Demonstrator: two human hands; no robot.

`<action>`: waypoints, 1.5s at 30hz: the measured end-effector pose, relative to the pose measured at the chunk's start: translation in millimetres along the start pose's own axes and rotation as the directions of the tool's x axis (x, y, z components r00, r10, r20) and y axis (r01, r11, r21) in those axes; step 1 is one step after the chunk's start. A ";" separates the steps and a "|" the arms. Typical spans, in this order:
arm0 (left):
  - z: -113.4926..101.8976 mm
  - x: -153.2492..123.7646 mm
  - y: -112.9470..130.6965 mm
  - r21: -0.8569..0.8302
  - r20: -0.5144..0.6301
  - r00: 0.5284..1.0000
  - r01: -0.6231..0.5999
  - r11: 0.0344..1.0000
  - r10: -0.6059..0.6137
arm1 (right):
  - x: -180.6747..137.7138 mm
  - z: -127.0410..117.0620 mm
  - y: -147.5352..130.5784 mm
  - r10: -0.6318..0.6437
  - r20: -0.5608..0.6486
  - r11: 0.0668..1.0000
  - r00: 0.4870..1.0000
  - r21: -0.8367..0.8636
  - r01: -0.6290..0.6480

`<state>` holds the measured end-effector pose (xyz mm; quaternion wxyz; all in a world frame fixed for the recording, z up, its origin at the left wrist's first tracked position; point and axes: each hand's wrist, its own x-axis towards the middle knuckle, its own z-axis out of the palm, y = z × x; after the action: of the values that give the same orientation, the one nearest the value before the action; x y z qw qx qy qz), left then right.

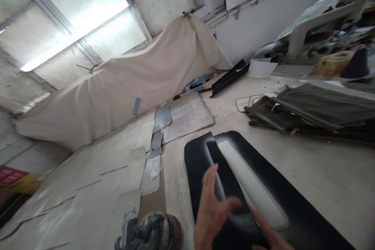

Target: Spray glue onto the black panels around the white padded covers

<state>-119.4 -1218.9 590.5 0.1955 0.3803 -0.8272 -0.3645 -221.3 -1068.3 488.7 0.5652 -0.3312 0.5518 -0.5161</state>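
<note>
A black leather-like panel (295, 195) lies on the table in front of me, with a long rounded opening showing a pale surface. Along the opening's left side runs a black strip (231, 172), its near end curving upward. My left hand (211, 207) rests on the panel's left part, forefinger stretched along the strip's edge and thumb spread over its near end. At the bottom edge, my right hand (271, 232) is partly cut off; its fingers are at the strip's near end, apparently gripping it. The exact grip is blurred.
Dark green pieces with metal zippers (316, 105) are stacked at right, before a sewing machine (299, 39). Pale sheets (111, 164) cover the left side. A dark, grimy can (159, 230) stands near the bottom edge. A beige cloth (140, 74) hangs behind.
</note>
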 end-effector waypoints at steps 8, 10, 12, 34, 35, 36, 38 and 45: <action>52.9 -107.4 -38.4 0.133 -0.289 0.957 0.041 0.990 -0.001 | 5.0 -3.2 -49.9 0.026 0.267 0.969 0.963 0.229 -0.090; 47.5 -104.7 -38.0 0.012 -0.368 0.923 0.129 0.992 -0.115 | 11.6 2.0 -55.3 -0.036 0.353 0.928 0.935 0.360 -0.100; 37.4 -103.6 -38.6 -0.108 -0.406 0.885 0.204 0.973 -0.230 | 19.3 5.0 -59.7 -0.079 0.400 0.904 0.913 0.415 -0.104; -3.9 -107.4 -59.9 -0.218 -0.709 0.661 0.126 0.968 -0.246 | 99.3 -50.7 -51.2 -0.231 -0.173 0.545 0.958 -0.838 -0.020; 3.0 -110.8 -60.9 -0.134 -0.703 0.693 0.088 0.987 -0.158 | 95.6 -60.0 -52.7 -0.224 -0.177 0.566 0.958 -0.824 -0.020; 11.3 -114.7 -62.1 -0.048 -0.685 0.726 0.044 0.998 -0.065 | 93.2 -67.2 -54.0 -0.218 -0.187 0.583 0.958 -0.812 -0.026; 30.7 -123.8 -65.2 0.088 -0.611 0.786 -0.047 0.995 0.091 | 92.5 -75.7 -57.7 -0.214 -0.219 0.594 0.952 -0.803 -0.052; 84.1 -147.0 -67.0 0.171 -0.410 0.897 -0.101 0.980 0.164 | 103.9 -55.8 -75.8 -0.316 -0.266 0.448 0.911 -0.888 -0.104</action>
<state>-44.1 -1097.0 478.1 0.3658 0.4059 -0.8138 -0.1982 -306.4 -1174.8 521.5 0.1504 -0.5000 0.8178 -0.2422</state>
